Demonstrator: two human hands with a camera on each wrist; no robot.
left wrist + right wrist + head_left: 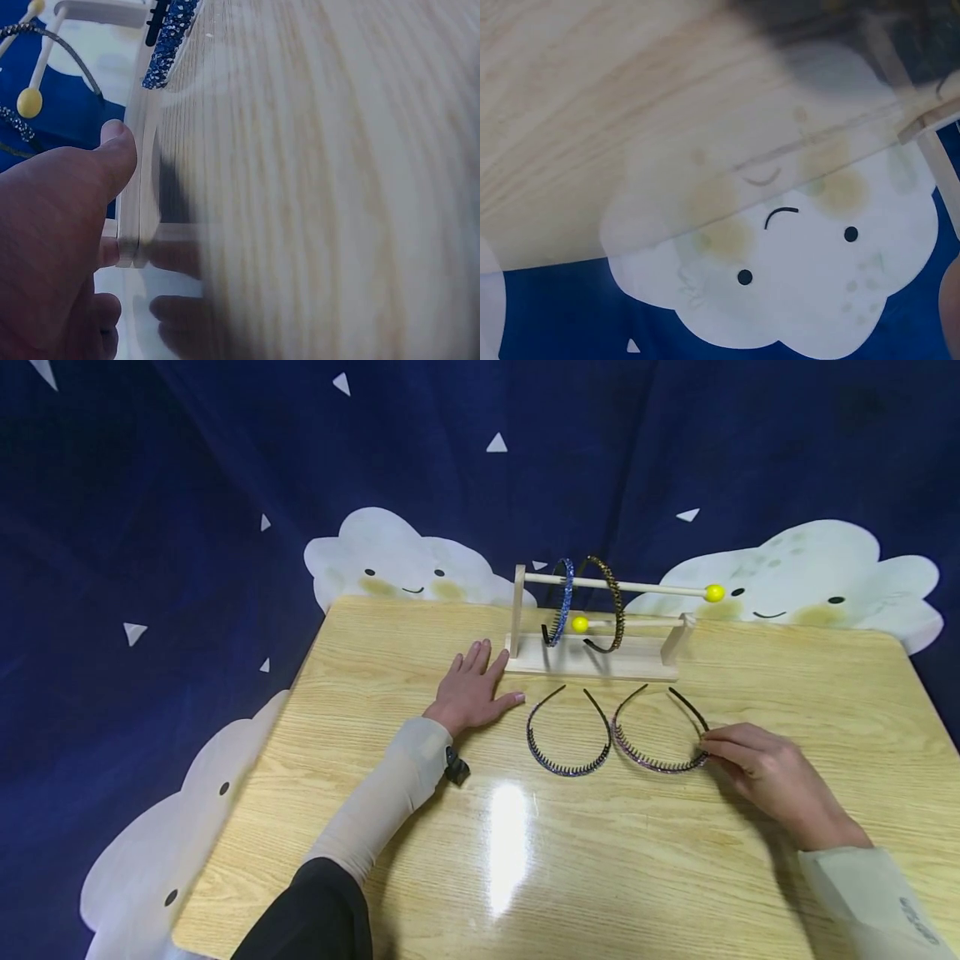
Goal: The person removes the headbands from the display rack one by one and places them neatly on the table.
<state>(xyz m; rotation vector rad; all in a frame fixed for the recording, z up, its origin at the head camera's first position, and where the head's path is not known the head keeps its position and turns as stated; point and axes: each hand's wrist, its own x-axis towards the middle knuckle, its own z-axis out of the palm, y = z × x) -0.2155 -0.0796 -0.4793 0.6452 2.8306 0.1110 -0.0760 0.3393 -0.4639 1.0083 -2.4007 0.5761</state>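
The left hand (472, 690) lay with fingers (496, 667) straight toward the table's (360, 685) far edge while the right hand (776, 770) pinched.

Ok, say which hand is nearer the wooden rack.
Left: the left hand is beside the wooden rack; the right hand is farther off, front-right, pinching a headband.

A dark blue cloth (585, 410) hangs behind the counter (637, 860) and along its left side, lightly creased — small white triangles (497, 443) dot it. White clouds (401, 547) with dark eyes, smiles and yellow cheeks line the far edge; another cloud (168, 835) shows at left. The counter is pale, grained, glossy wood — a bright glare (508, 852) lies across it.
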